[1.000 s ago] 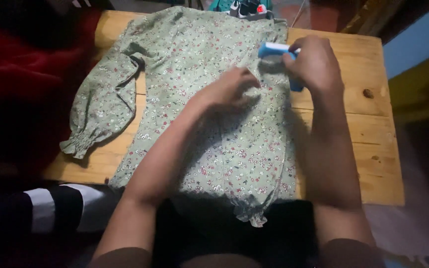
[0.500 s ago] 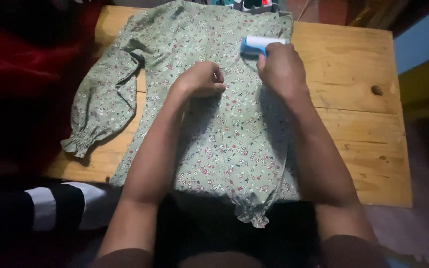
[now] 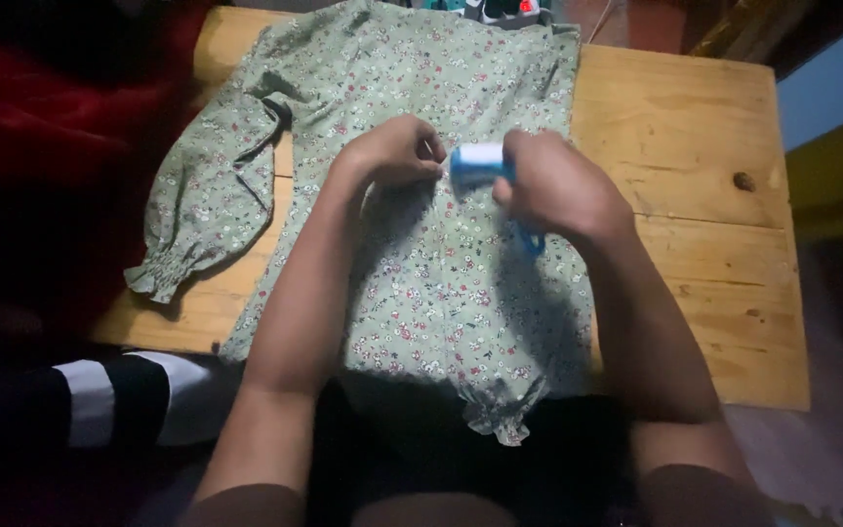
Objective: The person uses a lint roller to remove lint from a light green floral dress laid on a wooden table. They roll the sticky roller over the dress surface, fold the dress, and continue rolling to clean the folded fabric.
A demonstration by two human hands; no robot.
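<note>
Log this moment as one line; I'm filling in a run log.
left hand: fist pressing green floral dress | right hand: gripping blue lint roller on dress | dress: flat on wooden table

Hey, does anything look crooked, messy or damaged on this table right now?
Nothing looks damaged or spilled. The green floral garment lies mostly flat on the wooden table, though its ruffled cuff hangs over the near edge. The right hand grips a blue lint roller; the left hand presses the fabric beside it.
</note>
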